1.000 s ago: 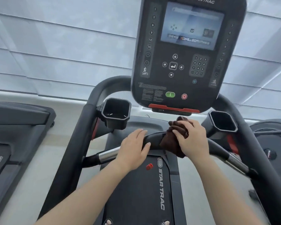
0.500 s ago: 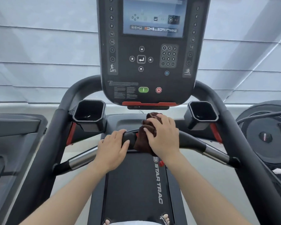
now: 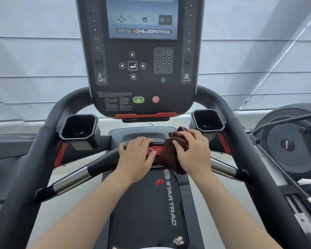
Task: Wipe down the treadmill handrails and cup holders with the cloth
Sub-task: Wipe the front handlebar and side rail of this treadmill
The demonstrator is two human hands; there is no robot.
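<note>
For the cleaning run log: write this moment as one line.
step: handrail wipe | right hand: grips cloth against handrail centre | left hand: grips handrail beside cloth | console: screen lit

Item: head view, the only one I am working from.
- Position: I am looking out from the wearer's head, standing over the treadmill belt [image 3: 144, 209].
- Facing: the camera is pointing forward and tilting down.
- Framing: the console [image 3: 138, 69] is filling the upper centre, with its top cropped.
- Lens: the wide angle is bowing the side handrails [image 3: 25, 177] outward.
- Nearness: the front crossbar [image 3: 101, 164] is sitting close at mid-frame, under the left hand [image 3: 136, 155] and right hand [image 3: 192, 151]. Both forearms are entering from the bottom edge.
</note>
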